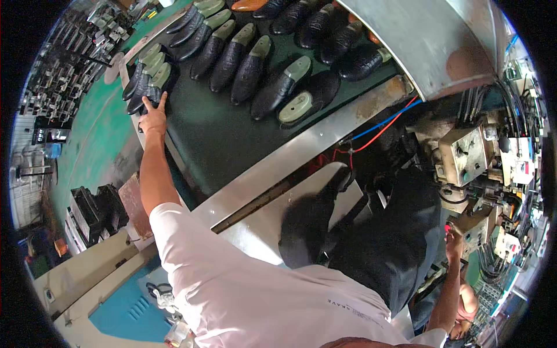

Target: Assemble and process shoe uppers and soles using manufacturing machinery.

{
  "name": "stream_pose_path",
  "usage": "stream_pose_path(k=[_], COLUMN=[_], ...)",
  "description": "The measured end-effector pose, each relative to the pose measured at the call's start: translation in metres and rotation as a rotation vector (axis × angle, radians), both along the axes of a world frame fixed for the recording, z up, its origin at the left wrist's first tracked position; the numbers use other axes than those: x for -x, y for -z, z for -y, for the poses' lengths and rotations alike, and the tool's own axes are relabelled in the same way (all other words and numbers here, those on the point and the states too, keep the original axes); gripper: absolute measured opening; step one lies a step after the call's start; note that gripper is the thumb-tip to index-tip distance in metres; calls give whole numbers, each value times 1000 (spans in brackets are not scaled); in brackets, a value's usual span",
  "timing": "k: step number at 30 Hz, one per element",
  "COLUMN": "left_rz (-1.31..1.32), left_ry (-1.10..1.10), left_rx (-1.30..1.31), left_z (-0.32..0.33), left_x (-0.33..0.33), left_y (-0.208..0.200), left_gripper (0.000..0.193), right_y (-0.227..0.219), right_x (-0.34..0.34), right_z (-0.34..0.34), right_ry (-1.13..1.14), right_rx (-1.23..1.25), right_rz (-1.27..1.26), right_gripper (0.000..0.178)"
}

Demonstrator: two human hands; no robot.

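Observation:
At the left edge of a dark green conveyor belt (203, 153), my left hand (152, 120) reaches out with two fingers spread in a V. Its fingertips touch the toe of a black shoe upper on a pale green shoe last (161, 76); the other fingers are partly hidden. More black shoe uppers on lasts (250, 69) stand in a row on the belt, and one lies on its side with its green last top (296, 107) showing. My right hand (454, 242) is low at the right beside the machine, fingers curled at a small red part (447, 228) I cannot make out clearly.
A metal rail (313, 142) edges the belt, and a sheet-metal hood (429, 40) covers its right end. Blue and red hoses (386, 126) hang below. Machine control boxes (462, 155) with cables stand at the right. Another person (466, 304) is at lower right.

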State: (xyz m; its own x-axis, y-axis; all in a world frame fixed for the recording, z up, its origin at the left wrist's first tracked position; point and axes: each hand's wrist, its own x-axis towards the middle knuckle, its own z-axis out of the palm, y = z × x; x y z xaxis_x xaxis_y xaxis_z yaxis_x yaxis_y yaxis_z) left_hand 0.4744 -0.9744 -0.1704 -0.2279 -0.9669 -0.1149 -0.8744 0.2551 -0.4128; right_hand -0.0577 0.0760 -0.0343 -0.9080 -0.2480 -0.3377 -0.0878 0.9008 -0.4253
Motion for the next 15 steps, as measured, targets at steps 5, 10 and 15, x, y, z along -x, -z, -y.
stream_pose_path(k=[5, 10, 15], left_rz=[51, 105, 136], left_ry=[20, 7, 25], left_rx=[15, 4, -2], left_z=[53, 82, 90], left_x=[-11, 9, 18], left_y=[-4, -3, 5], left_gripper=[94, 91, 89], right_y=[-2, -23, -47], right_x=[-15, -13, -21], right_z=[14, 24, 40], right_ry=[-137, -133, 29], right_rx=[-150, -328, -224], right_rz=[-108, -122, -19], right_gripper=[29, 31, 25])
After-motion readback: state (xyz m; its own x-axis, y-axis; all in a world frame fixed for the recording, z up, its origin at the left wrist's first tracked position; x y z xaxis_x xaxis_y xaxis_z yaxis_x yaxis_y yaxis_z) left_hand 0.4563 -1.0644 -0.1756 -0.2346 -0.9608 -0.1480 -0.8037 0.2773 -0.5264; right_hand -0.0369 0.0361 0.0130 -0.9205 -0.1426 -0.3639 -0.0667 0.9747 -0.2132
